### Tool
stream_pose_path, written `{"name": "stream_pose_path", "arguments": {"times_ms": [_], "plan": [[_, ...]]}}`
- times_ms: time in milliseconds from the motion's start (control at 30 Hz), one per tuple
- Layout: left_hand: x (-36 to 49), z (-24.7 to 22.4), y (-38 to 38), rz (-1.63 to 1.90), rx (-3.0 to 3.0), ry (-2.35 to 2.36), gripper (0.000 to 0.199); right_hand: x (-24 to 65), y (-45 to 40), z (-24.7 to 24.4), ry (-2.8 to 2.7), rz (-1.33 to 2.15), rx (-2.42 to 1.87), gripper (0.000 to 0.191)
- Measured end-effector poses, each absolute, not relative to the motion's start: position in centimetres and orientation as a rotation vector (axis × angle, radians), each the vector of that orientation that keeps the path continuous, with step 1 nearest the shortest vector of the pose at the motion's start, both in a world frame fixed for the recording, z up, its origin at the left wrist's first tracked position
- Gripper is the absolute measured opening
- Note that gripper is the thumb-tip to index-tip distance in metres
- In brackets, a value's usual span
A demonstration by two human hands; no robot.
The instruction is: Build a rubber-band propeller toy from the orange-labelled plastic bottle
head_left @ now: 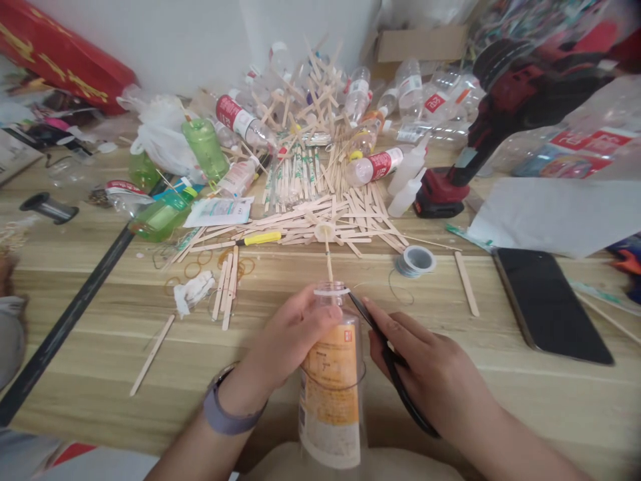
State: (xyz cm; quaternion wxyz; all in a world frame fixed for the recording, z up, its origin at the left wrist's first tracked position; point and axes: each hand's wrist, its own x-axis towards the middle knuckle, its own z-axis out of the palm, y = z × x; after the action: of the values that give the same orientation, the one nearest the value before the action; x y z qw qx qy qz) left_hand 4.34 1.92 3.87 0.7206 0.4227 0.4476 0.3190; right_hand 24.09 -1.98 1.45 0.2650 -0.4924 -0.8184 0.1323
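My left hand (295, 331) is wrapped round the upper part of a clear plastic bottle (330, 387) with an orange label, held upright at the table's front edge. A white ring (331, 292) circles its neck, and a dark band crosses the label. From the bottle's mouth rises a thin wooden stick (328, 260), with a pale round piece (326, 232) at its top. My right hand (425, 374) is closed on black scissors (395, 361), whose tip touches or nearly touches the bottle's neck ring. Part of the scissors is hidden by my fingers.
Many flat wooden sticks (300, 224) lie ahead, with a yellow utility knife (259, 238) among them. To the right are a wire spool (416, 261), a phone (553, 304) and a red cordless power tool (443, 190). Plastic bottles (240, 123) crowd the back.
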Motion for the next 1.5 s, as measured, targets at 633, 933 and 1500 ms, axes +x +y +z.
{"name": "stream_pose_path", "arguments": {"times_ms": [633,933,1500], "plan": [[4.8,3.6,1.9,0.672,1.170,1.250,0.031,24.4,-0.2,5.2,-2.152,0.831,-1.372,0.033],[5.6,3.1,2.0,0.756,1.097,1.209,0.027,24.2,-2.1,2.6,-2.247,0.428,-1.446,0.040],[5.5,2.8,1.7,0.815,0.998,1.097,0.027,25.1,-2.6,1.7,-2.329,0.231,-1.333,0.039]]}}
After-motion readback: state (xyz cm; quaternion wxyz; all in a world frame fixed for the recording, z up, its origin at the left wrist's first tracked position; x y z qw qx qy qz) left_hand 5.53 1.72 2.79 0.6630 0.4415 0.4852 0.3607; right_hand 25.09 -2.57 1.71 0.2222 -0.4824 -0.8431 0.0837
